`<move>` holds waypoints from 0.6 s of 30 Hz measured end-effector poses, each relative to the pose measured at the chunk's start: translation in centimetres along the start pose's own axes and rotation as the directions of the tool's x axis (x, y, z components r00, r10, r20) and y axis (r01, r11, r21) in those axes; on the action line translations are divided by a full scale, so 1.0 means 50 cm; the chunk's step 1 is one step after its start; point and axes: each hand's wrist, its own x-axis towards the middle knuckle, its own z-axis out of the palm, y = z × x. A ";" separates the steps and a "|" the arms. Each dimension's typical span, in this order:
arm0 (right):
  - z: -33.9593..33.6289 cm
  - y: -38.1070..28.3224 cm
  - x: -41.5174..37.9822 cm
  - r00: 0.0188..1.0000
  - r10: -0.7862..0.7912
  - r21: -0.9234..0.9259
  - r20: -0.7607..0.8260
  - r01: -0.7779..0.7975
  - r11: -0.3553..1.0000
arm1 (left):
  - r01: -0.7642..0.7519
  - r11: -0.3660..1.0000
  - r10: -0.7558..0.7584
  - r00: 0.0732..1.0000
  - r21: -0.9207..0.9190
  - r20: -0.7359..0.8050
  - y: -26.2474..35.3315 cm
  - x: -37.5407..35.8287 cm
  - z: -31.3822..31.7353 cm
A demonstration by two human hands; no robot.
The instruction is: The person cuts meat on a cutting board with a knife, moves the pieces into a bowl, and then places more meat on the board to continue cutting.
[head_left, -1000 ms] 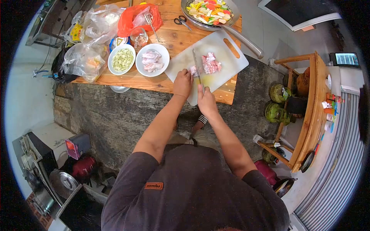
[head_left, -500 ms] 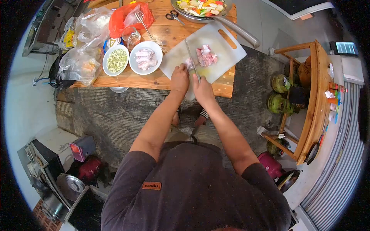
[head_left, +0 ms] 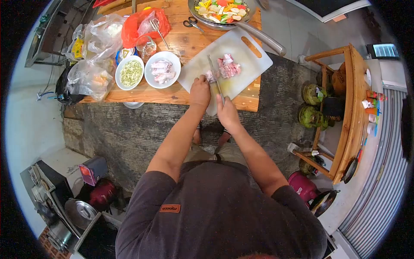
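Observation:
On a white cutting board (head_left: 252,67) at the table's front right, my left hand (head_left: 200,91) presses its closed fingers on a small piece of raw meat (head_left: 210,77). My right hand (head_left: 228,114) is wrapped round the handle of a knife (head_left: 214,70), whose blade points away from me and lies along the right side of that piece. Just right of the blade is a pile of chopped pink raw meat (head_left: 229,67). Left of the board, more raw meat pieces (head_left: 163,71) lie in a white bowl (head_left: 148,78). My left fingertips are partly hidden.
Behind the board stands a pan (head_left: 215,24) of cut vegetables, its handle (head_left: 269,42) reaching right. A bowl of green shreds (head_left: 130,72), a glass (head_left: 146,45), scissors (head_left: 192,23), a whisk (head_left: 158,32) and plastic bags (head_left: 101,36) crowd the left. A wooden shelf (head_left: 349,108) stands right.
The view has shifted slightly. Both hands stay at the board, the left on the meat piece and the right on the knife, with the blade a little differently angled.

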 end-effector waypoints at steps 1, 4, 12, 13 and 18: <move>0.003 0.014 -0.006 1.000 -0.017 0.009 -0.019 0.018 1.000 | 0.008 1.000 -0.008 1.000 -0.003 -0.006 -0.001 0.002 0.004; -0.020 0.000 -0.001 1.000 -0.024 0.090 -0.009 0.024 0.996 | -0.021 1.000 0.021 1.000 0.011 -0.016 -0.011 -0.004 0.007; -0.018 -0.034 0.022 0.988 -0.102 0.151 -0.116 0.119 0.981 | -0.008 1.000 0.007 0.999 -0.018 -0.034 -0.007 -0.001 0.012; 0.012 -0.011 0.034 0.980 -0.131 0.067 -0.147 0.142 0.988 | 0.000 1.000 -0.001 0.999 -0.015 -0.035 -0.012 -0.002 0.009; -0.013 -0.038 0.022 0.998 -0.052 0.066 -0.042 0.055 0.996 | -0.055 0.998 0.054 0.998 -0.026 -0.039 -0.013 -0.004 -0.002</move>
